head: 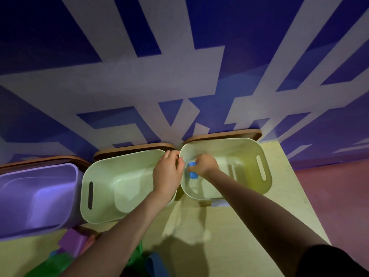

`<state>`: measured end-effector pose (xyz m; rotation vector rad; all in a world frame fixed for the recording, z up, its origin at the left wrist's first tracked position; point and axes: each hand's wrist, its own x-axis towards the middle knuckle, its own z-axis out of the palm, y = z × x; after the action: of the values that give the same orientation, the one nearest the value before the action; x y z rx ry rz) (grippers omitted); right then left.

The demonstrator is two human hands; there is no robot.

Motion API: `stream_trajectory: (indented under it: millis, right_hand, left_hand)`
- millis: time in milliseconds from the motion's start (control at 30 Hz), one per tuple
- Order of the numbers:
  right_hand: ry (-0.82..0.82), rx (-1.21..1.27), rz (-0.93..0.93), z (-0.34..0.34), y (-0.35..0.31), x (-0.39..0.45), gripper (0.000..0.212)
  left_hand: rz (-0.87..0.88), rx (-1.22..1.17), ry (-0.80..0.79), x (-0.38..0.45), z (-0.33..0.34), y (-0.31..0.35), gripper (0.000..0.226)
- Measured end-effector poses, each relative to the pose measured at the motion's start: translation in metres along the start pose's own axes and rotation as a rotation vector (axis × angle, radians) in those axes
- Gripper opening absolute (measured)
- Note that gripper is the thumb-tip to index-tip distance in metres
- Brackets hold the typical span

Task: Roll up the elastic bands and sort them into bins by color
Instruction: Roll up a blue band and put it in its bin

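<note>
Three bins stand in a row along the far edge of a pale yellow counter point(229, 226), against a wall patterned in blue and grey. From left to right: a purple bin point(36, 196), a middle pale green bin point(119, 184) and a right pale green bin point(239, 166). Each green bin has a slot handle in its outer end wall. A brown board-like piece stands behind each bin, between it and the wall. The right hand point(204, 164) is held over the left part of the right green bin, inside its rim, with fingers curled around a rolled blue band point(192, 170); the roll stands roughly upright in the grip, its lower end projecting below the fingers. The left hand point(167, 172) is placed at the junction of the two green bins, over the right end of the middle bin; its fingers curl at the adjoining rims, but whether they grip a rim or only rest there cannot be told. The left fingertips lie just beside the blue roll. At the near edge of the counter, partly hidden under the left forearm, lies a pile of loose bands: purple bands point(73, 239), green bands point(52, 264) and a blue band point(155, 262). A dark sleeve point(335, 260) covers the right upper arm.
</note>
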<state>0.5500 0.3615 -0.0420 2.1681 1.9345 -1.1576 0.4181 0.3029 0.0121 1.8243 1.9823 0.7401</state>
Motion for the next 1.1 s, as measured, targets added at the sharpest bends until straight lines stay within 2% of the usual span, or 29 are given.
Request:
stream_trajectory:
  millis: [300,567,800,967,1100]
  right_hand:
    - [0.092,-0.070,0.028,0.016,-0.009,-0.001,0.032]
    - [0.007,0.168,0.139,0.011,0.004,-0.001,0.041]
    - [-0.051,0.191,0.133,0.005,0.005,0.001,0.030]
    - [-0.096,0.318,0.097,0.008,0.005,0.002,0.021]
    - [-0.075,0.313,0.069,0.016,0.001,0.005,0.022]
  left_hand:
    - [0.006,-0.015,0.000,-0.001,-0.001,0.000,0.018]
    - [-0.019,-0.045,-0.007,0.001,0.002,-0.001,0.018]
    - [-0.026,-0.050,-0.001,0.000,0.002,-0.001,0.018]
    - [-0.038,-0.042,0.001,0.001,0.003,-0.001,0.020]
    - [-0.047,-0.041,-0.003,0.001,0.002,0.001,0.021]
